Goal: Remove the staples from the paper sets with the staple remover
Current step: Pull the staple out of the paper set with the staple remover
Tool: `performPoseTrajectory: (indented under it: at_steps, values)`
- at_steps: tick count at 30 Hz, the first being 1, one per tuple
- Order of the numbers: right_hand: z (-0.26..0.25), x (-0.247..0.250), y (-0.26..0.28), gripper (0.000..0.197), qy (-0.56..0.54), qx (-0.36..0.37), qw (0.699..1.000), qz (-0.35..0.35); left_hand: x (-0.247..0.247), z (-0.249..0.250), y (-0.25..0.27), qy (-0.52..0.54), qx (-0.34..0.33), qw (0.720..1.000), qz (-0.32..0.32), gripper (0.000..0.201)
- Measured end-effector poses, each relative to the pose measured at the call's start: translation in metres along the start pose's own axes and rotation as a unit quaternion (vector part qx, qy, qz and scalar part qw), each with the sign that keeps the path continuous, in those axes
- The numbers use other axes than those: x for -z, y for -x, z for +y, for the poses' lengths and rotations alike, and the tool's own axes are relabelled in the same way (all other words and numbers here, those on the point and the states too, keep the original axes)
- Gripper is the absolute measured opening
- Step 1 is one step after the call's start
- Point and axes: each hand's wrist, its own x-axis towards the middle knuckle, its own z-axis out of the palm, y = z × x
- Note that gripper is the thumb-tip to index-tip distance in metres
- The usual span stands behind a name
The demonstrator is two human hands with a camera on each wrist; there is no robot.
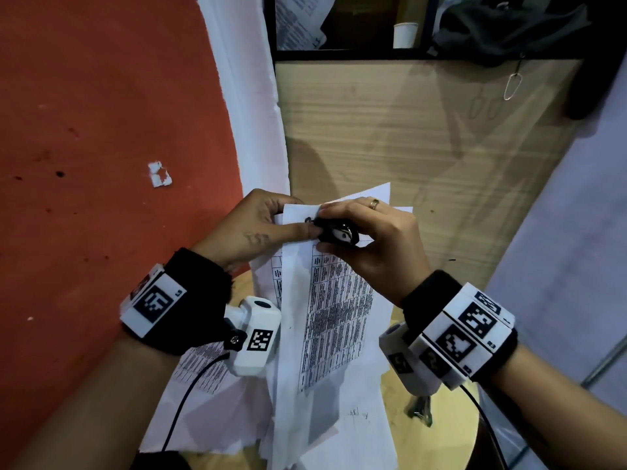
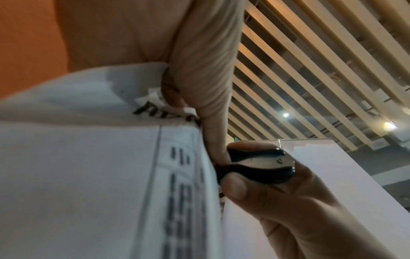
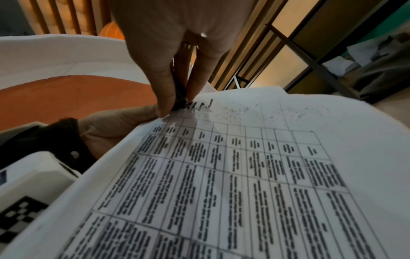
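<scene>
A stapled paper set [image 1: 336,310] printed with a table is held up off the surface; it also fills the right wrist view [image 3: 255,166]. My left hand [image 1: 271,222] pinches its top corner between thumb and fingers. My right hand [image 1: 353,228] grips a black and silver staple remover [image 1: 336,232], squeezing it between thumb and fingers, with its nose pressed at the same top corner. In the left wrist view the staple remover [image 2: 257,166] sits beside my left thumb [image 2: 213,136] at the paper's edge [image 2: 195,157]. The staple itself is hidden.
More loose printed sheets [image 1: 210,401] lie on a round wooden table [image 1: 441,418] below. A wooden cabinet side [image 1: 424,147] stands ahead, with a paper cup [image 1: 404,34] and dark cloth [image 1: 515,28] on its shelf. An orange wall [image 1: 101,130] is to the left.
</scene>
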Motion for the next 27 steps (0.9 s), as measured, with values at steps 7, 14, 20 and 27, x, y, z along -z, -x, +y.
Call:
performPoseTrajectory:
  at_steps: [7, 14, 20, 27]
  values:
    - [-0.001, 0.003, 0.002, 0.036, -0.148, -0.105, 0.983, 0.007, 0.002, -0.003, -0.003, 0.001, -0.016, 1.0, 0.002, 0.011]
    - [-0.001, 0.007, -0.001, 0.036, -0.26, -0.163, 0.952, -0.007, 0.003, -0.004, -0.003, -0.022, -0.02, 1.0, 0.005, 0.005]
    - [0.002, 0.002, 0.002, 0.025, -0.118, -0.107, 0.987, 0.021, -0.01, -0.025, -0.013, -0.127, -0.04, 0.986, 0.102, 0.015]
    - [0.031, -0.005, 0.016, 0.021, 0.113, -0.039, 0.993, 0.016, -0.006, -0.043, -0.021, -0.257, -0.041, 0.947, 0.188, 0.02]
